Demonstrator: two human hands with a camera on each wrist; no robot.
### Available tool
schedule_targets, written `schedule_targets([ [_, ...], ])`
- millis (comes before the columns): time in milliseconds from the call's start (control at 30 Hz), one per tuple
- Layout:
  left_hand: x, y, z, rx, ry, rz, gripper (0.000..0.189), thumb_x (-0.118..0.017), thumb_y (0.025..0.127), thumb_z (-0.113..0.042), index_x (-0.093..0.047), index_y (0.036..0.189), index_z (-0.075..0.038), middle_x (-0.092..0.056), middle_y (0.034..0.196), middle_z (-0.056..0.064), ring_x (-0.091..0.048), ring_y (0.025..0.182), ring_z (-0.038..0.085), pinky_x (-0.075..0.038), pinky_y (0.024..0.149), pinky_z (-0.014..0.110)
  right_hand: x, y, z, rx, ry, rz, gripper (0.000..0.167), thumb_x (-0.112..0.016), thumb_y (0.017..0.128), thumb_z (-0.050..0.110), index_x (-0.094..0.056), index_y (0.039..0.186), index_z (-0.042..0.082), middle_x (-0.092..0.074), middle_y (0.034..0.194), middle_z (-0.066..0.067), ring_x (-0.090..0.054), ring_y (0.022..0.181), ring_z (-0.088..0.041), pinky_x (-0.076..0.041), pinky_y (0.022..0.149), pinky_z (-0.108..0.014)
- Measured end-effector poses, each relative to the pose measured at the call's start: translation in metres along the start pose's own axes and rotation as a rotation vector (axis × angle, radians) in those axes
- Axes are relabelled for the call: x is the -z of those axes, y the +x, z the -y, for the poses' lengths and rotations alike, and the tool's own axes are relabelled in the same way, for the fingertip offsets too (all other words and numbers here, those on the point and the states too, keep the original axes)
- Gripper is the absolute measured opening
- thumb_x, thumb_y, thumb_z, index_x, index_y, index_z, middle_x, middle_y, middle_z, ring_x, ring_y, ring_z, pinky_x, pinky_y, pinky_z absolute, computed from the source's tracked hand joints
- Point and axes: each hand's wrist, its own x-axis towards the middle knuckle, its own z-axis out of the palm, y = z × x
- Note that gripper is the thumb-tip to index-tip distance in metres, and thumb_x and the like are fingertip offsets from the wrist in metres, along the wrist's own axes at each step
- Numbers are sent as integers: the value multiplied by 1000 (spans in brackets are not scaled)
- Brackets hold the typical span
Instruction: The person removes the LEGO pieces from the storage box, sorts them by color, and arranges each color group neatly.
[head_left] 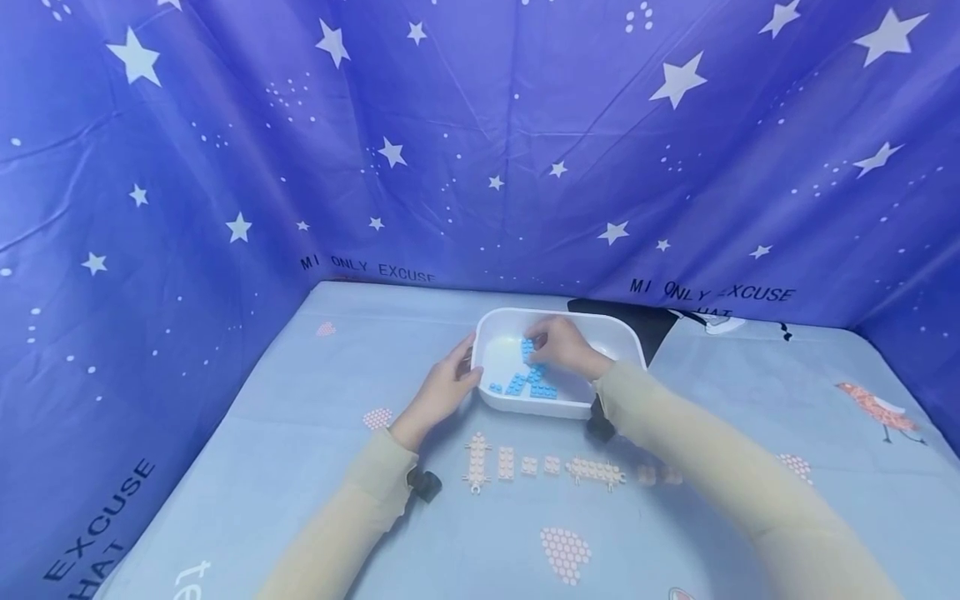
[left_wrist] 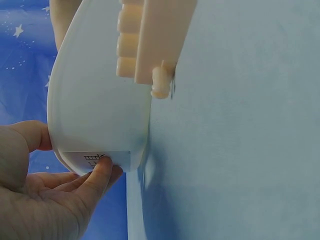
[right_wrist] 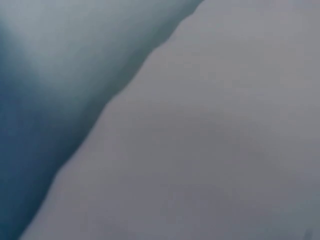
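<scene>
A white plastic bin [head_left: 543, 407] stands on the cloth-covered table. My left hand [head_left: 442, 387] grips its left end. In the left wrist view, the thumb is at the rim and the fingers lie against a printed label [left_wrist: 122, 159] on the end wall. My right hand [head_left: 562, 343] reaches into the bin with curled fingers, pinching a light blue building brick [head_left: 527, 347]. Several more blue bricks [head_left: 543, 391] lie on the bin floor, mostly at the left. The right wrist view holds only a blurred pale surface.
In front of the bin, peach building pieces form a row: a long one with side pegs [head_left: 477, 462], a plain one [head_left: 506, 463], small ones [head_left: 529, 466] and another pegged one [head_left: 596, 470]. The right sleeve [head_left: 690, 442] passes close by the row's right end. A starry blue curtain [head_left: 480, 150] hangs behind.
</scene>
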Motion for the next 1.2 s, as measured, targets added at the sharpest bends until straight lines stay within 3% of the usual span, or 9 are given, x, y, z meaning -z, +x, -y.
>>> schedule_targets([
  [800,-1,0,1,6,-1,2,64,-53,98,-15,-24,154,-12,-41,150,17,-48,133,34,-41,112,45,8,-7,4,-26,3,5,46,-75,80,6,-63,124,0,-67,115,-17,-64,103,-28,-55,92,-40],
  [1200,0,-3,-3,17,13,-2,63,-53,98,-16,-25,154,-12,-41,151,16,-46,134,35,-37,114,48,27,-27,26,97,-31,-68,41,-75,81,10,-66,119,-1,-70,111,-18,-66,100,-31,-57,90,-42],
])
